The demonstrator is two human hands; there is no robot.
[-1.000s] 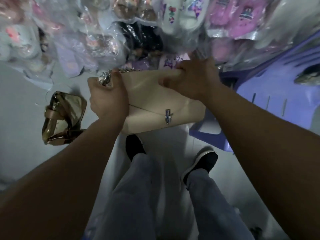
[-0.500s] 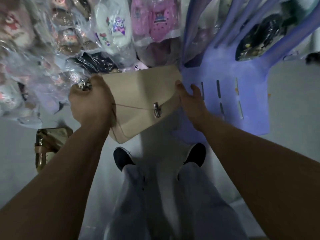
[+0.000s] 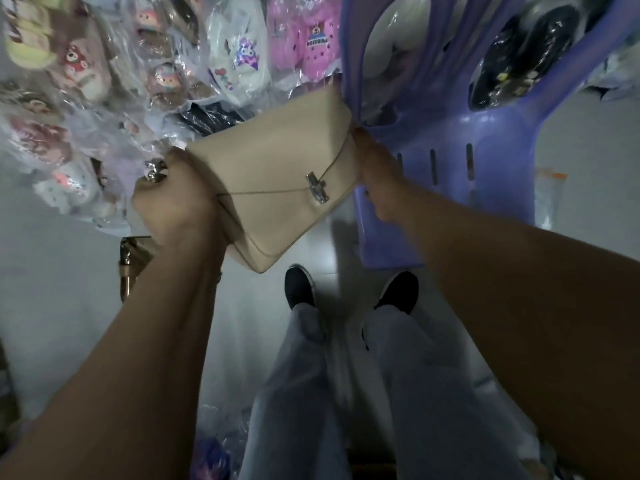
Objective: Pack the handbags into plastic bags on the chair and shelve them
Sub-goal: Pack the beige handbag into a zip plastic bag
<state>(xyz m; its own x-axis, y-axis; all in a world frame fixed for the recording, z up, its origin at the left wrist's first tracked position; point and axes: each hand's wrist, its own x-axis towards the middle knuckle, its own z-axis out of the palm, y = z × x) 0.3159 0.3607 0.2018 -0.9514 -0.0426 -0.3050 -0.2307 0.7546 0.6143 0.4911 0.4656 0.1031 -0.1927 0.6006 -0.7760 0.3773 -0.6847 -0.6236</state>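
Head view looks straight down on pale trousers and two dark shoes (image 3: 299, 285) on a light floor (image 3: 52, 278). Both bare arms reach forward from the lower corners. The left hand (image 3: 176, 206) is clenched tight round the left end of a cream handbag (image 3: 273, 168), with a bit of silver chain (image 3: 154, 171) sticking out above the knuckles. The right hand (image 3: 379, 181) is pressed against the bag's right end; I cannot tell whether its fingers curl round the edge. The bag hangs in the air between the two hands, tilted with its right end higher, flap side up and silver clasp (image 3: 317, 188) showing, with no plastic round it. A gold bag (image 3: 130, 261) lies on the floor below the left wrist. A purple plastic chair (image 3: 491, 188) stands just to the right of the handbag. Beyond are heaps of slippers wrapped in clear plastic (image 3: 239, 53).
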